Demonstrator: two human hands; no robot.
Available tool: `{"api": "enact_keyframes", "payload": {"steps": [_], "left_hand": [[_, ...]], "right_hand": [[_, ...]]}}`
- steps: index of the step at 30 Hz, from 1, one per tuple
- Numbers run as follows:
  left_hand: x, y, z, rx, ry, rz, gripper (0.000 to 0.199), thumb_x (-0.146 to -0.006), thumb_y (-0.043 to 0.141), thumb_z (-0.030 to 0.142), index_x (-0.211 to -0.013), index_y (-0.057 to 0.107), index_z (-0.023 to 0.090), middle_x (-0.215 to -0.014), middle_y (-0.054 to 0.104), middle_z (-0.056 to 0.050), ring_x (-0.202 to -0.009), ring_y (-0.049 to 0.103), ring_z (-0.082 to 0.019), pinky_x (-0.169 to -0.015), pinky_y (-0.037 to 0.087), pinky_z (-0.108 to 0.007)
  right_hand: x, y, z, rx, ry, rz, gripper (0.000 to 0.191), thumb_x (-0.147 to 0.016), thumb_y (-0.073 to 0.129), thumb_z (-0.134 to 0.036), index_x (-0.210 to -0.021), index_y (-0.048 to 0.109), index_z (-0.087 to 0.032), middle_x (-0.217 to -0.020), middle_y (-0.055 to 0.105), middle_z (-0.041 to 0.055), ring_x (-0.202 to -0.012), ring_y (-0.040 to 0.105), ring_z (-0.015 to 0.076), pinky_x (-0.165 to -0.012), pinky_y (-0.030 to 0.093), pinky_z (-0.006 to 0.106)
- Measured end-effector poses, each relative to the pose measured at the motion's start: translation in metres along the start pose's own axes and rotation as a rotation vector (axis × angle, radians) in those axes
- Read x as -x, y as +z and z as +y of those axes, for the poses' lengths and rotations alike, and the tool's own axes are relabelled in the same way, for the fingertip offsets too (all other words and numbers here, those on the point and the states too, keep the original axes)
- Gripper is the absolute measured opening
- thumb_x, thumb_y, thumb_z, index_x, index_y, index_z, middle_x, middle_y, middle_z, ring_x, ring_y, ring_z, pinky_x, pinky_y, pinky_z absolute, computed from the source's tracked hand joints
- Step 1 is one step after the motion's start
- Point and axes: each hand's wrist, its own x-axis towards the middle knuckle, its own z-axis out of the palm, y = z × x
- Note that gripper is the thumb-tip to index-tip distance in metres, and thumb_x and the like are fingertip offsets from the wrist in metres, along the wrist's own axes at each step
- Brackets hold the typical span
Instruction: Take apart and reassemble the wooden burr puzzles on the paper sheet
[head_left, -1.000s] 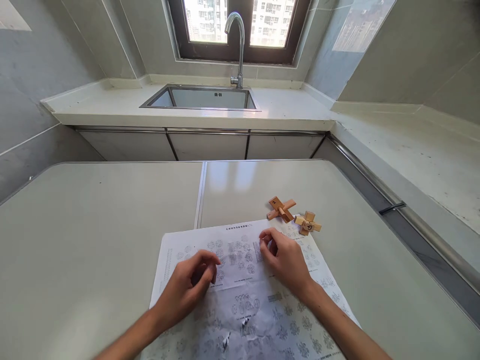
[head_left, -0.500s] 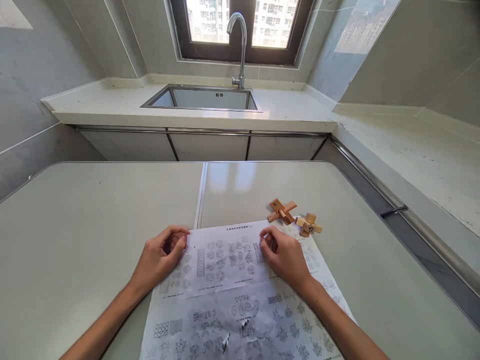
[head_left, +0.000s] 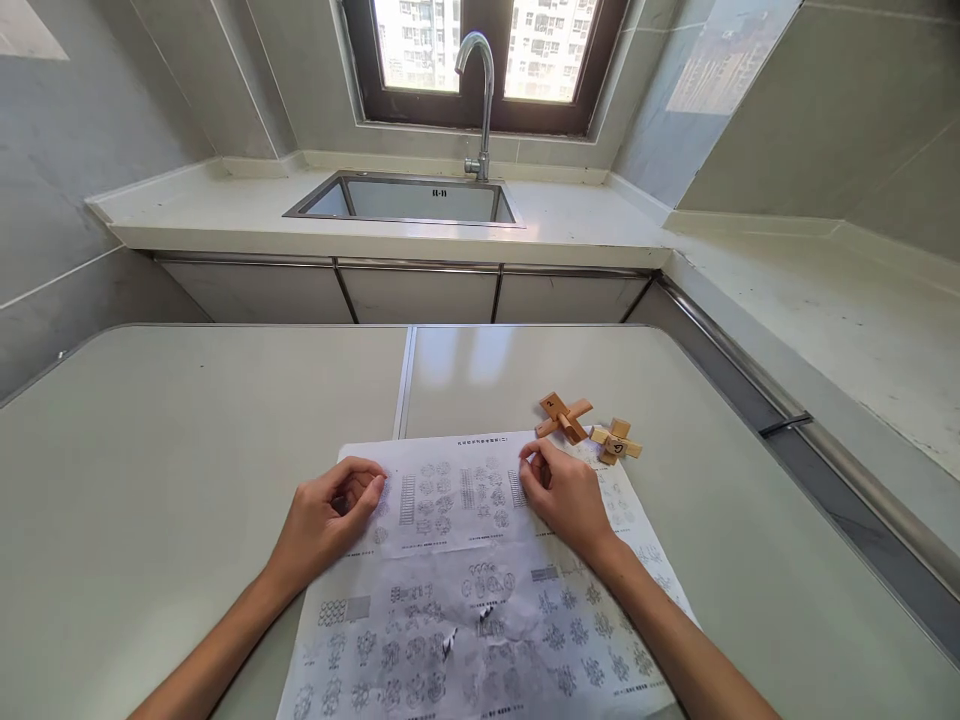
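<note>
A large creased paper sheet (head_left: 465, 560) printed with small diagrams lies on the table, with two small tears near its lower middle. My left hand (head_left: 334, 515) rests at its left edge, fingers curled, thumb close to the index finger. My right hand (head_left: 566, 495) is on the upper right part, thumb and index finger pinched together; whatever is between them is too small to make out. Just beyond it sit two wooden puzzles of crossed bars: a darker one (head_left: 563, 418) marked 2 and a lighter one (head_left: 616, 441) by the sheet's right corner.
The pale table (head_left: 187, 450) has a seam strip (head_left: 405, 380) down its middle. Behind it are a counter (head_left: 577, 215) with a sink (head_left: 420, 200), a faucet (head_left: 487, 100) and a window. Another counter (head_left: 847, 290) runs along the right.
The sheet has slid away from me a little, and its upper left corner now shows beyond my left hand. My left hand has moved slightly right; the puzzles look nearly unchanged.
</note>
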Motion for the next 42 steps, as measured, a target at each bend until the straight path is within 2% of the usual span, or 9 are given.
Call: {"api": "enact_keyframes", "payload": {"steps": [15, 24, 34, 42], "left_hand": [[0.004, 0.004, -0.016, -0.088, 0.112, -0.177, 0.028, -0.098, 0.058, 0.045, -0.093, 0.071, 0.021, -0.061, 0.05, 0.005, -0.053, 0.042, -0.012, -0.052, 0.037, -0.022], [0.006, 0.012, -0.021, -0.286, 0.3, -0.169, 0.02, -0.099, 0.057, 0.034, -0.097, 0.072, 0.022, -0.068, 0.066, 0.003, -0.054, 0.053, -0.011, -0.055, 0.042, -0.021], [0.004, 0.013, -0.027, -0.323, 0.42, -0.128, 0.017, -0.103, 0.056, 0.031, -0.1, 0.07, 0.022, -0.065, 0.063, 0.006, -0.051, 0.054, -0.009, -0.054, 0.042, -0.02], [0.004, 0.013, -0.029, -0.348, 0.438, -0.123, 0.012, -0.102, 0.057, 0.028, -0.1, 0.068, 0.023, -0.065, 0.061, 0.007, -0.051, 0.052, -0.009, -0.054, 0.042, -0.02]], "right_hand": [[0.005, -0.002, 0.002, -0.032, -0.016, -0.057, 0.011, -0.095, 0.056, -0.025, -0.092, 0.066, -0.023, -0.066, 0.063, -0.0046, -0.054, 0.055, 0.0145, -0.058, 0.039, 0.027], [0.006, -0.003, 0.001, -0.033, 0.006, -0.072, 0.01, -0.094, 0.057, -0.026, -0.092, 0.066, -0.023, -0.067, 0.063, -0.0053, -0.053, 0.054, 0.0133, -0.058, 0.04, 0.027], [0.006, -0.005, -0.001, -0.036, 0.009, -0.071, 0.011, -0.095, 0.056, -0.027, -0.093, 0.066, -0.023, -0.068, 0.064, -0.0037, -0.055, 0.055, 0.0143, -0.06, 0.039, 0.027], [0.006, -0.003, -0.002, -0.039, -0.021, -0.059, 0.011, -0.096, 0.056, -0.025, -0.092, 0.066, -0.023, -0.066, 0.062, -0.0044, -0.054, 0.054, 0.0133, -0.058, 0.039, 0.026]]}}
